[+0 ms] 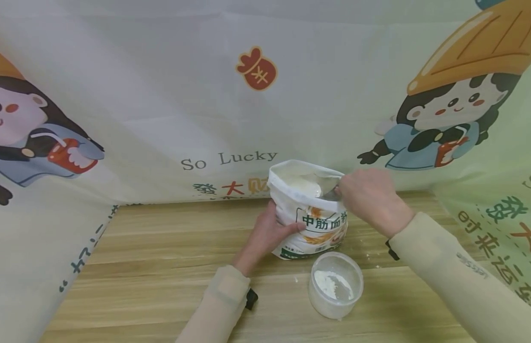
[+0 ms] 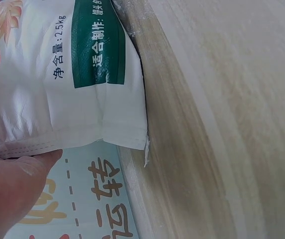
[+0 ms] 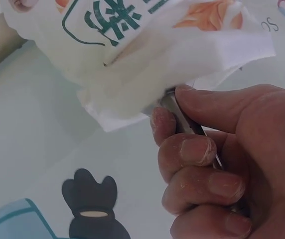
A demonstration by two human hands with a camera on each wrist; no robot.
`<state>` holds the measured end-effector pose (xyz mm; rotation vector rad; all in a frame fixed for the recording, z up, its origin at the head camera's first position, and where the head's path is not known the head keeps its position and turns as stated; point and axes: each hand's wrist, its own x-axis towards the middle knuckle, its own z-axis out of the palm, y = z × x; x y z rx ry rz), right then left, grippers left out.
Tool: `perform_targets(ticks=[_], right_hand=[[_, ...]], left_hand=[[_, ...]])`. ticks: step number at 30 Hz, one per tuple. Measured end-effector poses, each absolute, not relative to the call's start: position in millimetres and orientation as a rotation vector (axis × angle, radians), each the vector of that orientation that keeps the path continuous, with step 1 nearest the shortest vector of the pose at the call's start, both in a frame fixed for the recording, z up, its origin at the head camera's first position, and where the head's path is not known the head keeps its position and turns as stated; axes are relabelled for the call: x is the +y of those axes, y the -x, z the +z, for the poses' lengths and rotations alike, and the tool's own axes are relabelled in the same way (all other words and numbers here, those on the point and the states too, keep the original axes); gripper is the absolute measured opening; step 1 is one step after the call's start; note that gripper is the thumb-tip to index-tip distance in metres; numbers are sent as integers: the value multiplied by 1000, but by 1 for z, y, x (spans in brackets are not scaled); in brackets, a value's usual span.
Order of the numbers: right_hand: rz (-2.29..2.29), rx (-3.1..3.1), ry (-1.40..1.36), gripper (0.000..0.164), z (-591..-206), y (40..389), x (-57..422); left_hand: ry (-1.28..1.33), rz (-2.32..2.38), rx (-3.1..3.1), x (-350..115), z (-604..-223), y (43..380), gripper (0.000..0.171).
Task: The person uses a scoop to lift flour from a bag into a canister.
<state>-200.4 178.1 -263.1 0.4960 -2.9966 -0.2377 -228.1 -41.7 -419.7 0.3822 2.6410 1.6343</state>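
Note:
A white flour bag (image 1: 308, 238) with green and orange print stands upright, its top open and white flour (image 1: 301, 185) visible inside. My left hand (image 1: 271, 228) grips the bag's left side, thumb across the front; the left wrist view shows that hand at the bag's stitched edge (image 2: 43, 144). With curled fingers, my right hand (image 1: 370, 197) holds a metal-handled utensil (image 3: 182, 117) at the bag's right rim. Its lower part reaches into the bag and is mostly hidden, so its exact kind cannot be told. Flour dusts the right fingertips.
In front of the bag stands a clear round plastic tub (image 1: 316, 302) with some flour in it. Specks of flour lie on the wood-grain tabletop (image 1: 162, 267) near the tub. A printed cloth (image 1: 184, 95) hangs close behind the bag and along both sides.

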Motion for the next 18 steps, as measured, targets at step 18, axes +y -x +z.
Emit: perform_targets(ticks=[18], right_hand=[[-121,-3054,-487,46,-277,216,172]], left_hand=[[-421,1660,2629,-43,-420,228,83]])
